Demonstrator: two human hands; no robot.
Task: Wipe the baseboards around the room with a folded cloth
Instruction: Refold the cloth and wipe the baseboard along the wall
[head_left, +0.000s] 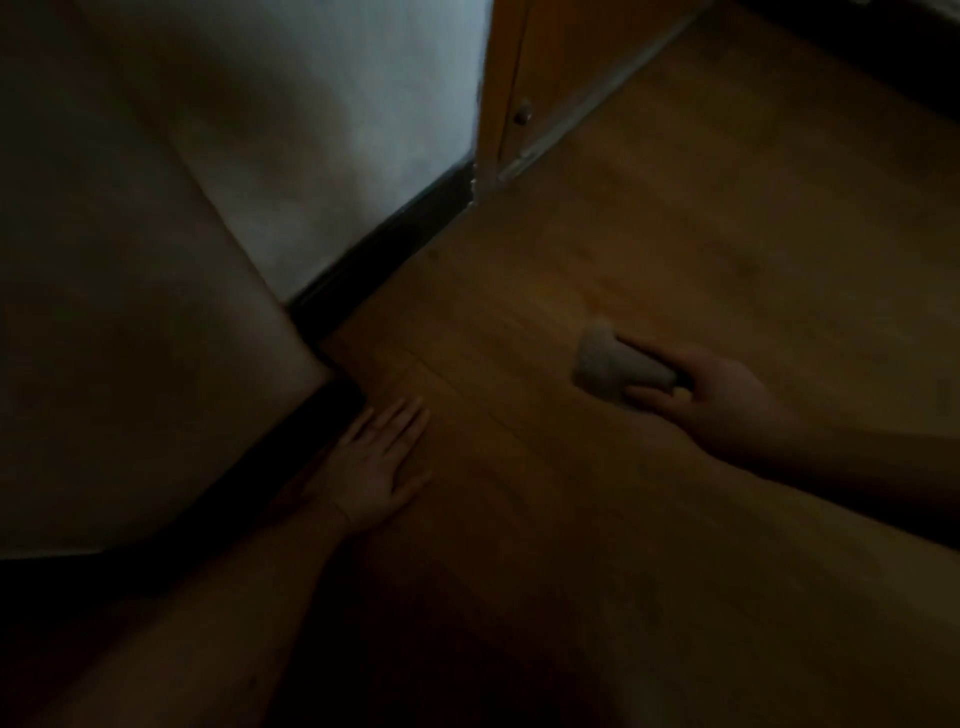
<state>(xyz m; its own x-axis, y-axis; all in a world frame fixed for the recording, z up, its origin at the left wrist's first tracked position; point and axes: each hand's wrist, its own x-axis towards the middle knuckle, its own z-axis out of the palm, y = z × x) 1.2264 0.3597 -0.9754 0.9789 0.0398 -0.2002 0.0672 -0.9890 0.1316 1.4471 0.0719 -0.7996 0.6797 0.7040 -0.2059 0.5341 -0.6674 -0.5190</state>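
Observation:
A dark baseboard (384, 244) runs along the foot of the pale wall and turns round an outside corner near the lower left. My left hand (376, 465) lies flat on the wooden floor, fingers spread, right beside the baseboard's near stretch. My right hand (722, 395) grips a folded grey cloth (608, 361) out over the floor, well away from the baseboard. The cloth's free end points toward the wall. The scene is dim and slightly blurred.
A wooden door and frame (524, 88) stand at the top centre, with a pale threshold strip (550, 140) running up to the right. The wooden floor (675, 218) stretches right of the wall. The jutting wall corner (291, 322) sits just above my left hand.

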